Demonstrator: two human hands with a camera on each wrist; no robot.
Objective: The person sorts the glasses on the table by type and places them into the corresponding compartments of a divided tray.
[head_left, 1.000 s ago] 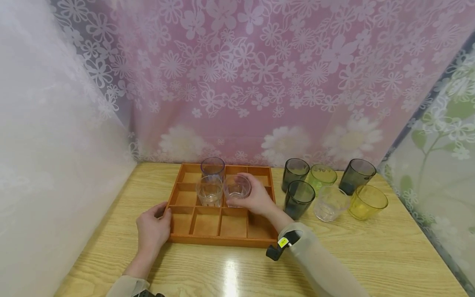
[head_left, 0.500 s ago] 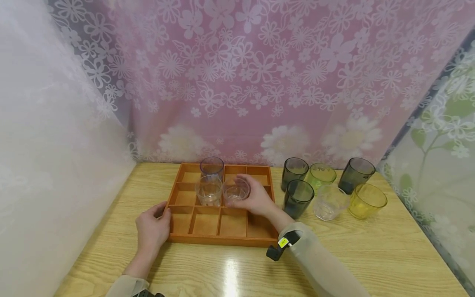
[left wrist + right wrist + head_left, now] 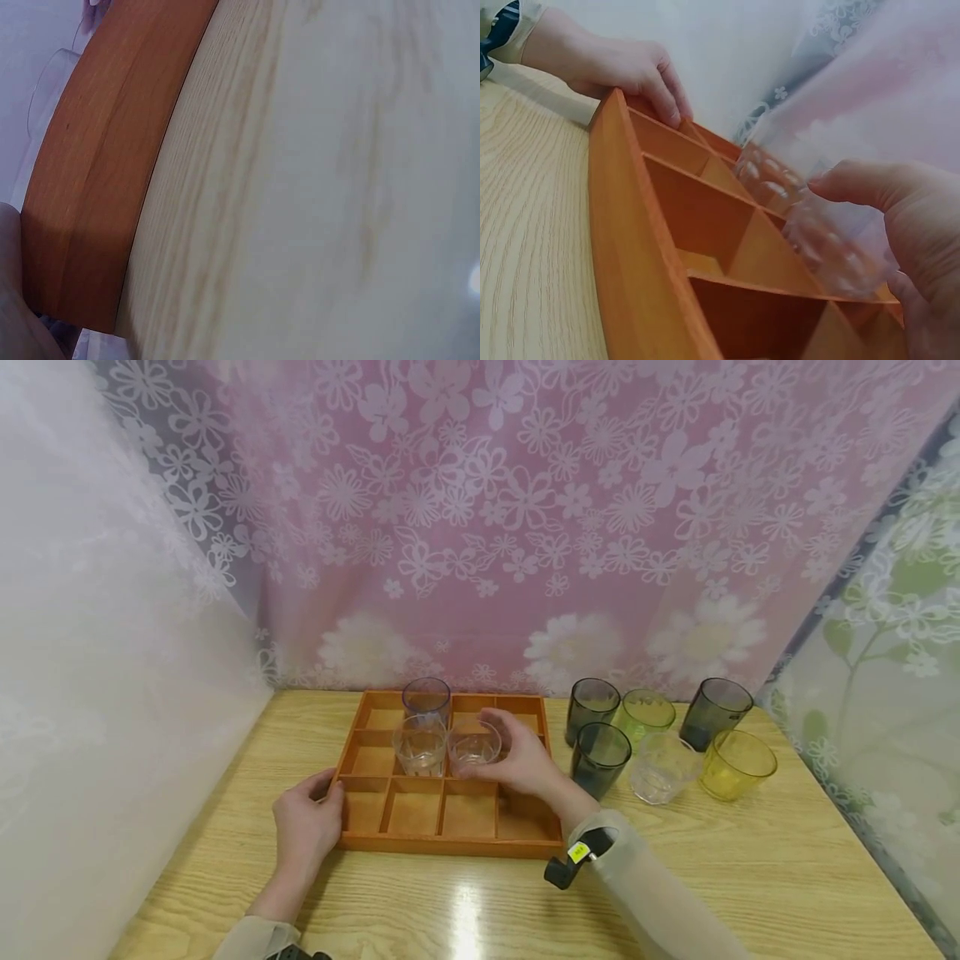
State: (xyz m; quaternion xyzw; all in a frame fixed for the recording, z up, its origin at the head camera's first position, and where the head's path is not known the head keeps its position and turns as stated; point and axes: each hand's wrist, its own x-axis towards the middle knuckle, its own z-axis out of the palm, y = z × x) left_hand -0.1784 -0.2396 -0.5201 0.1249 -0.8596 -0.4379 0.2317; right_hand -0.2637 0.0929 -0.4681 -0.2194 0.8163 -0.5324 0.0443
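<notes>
A wooden divided tray (image 3: 450, 844) lies on the table. My left hand (image 3: 307, 818) grips its left edge, thumb on the rim; in the left wrist view the tray's side wall (image 3: 97, 187) fills the left part. My right hand (image 3: 521, 764) holds a clear glass (image 3: 474, 747), thumb at the front and fingers behind, in the middle row, third compartment from the left. Left of it stands another clear glass (image 3: 422, 750) in the second compartment. Behind that, a blue-rimmed clear glass (image 3: 427, 693) occupies the back row. My right hand covers the rightmost compartments in part.
Right of the tray stand several glasses: dark grey tumblers (image 3: 600, 760), a green glass (image 3: 647, 718), a clear glass (image 3: 663, 768) and a yellow glass (image 3: 738, 766). A floral curtain (image 3: 465, 527) hangs behind the table; white sheeting (image 3: 127, 610) borders the left.
The right hand's glass sits slightly lower, and the palm has drawn a little to the right of it. My left hand stays on the tray edge. The view has shifted slightly.
</notes>
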